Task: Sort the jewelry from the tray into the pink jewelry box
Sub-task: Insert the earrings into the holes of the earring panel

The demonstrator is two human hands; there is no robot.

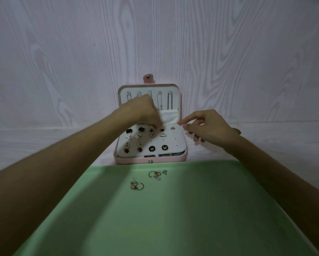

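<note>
The pink jewelry box (151, 159) stands open against the wall, its white earring panel (173, 143) carrying several earrings in pairs. Necklaces hang in the lid (166, 100). My left hand (142, 111) hovers over the panel's back row with its fingertips bunched downward by a dark earring (162, 129); whether they pinch something is hidden. My right hand (208, 126) hangs at the box's right back corner, fingers loosely curled, index finger pointing toward a small silver stud (172, 128). On the green tray (173, 218) lie gold rings and studs (137, 185) and a second cluster (157, 174).
The box sits on a white wood-grain surface (44, 141) against a matching wall. The green tray fills the foreground just in front of the box. Both forearms reach across the tray's sides.
</note>
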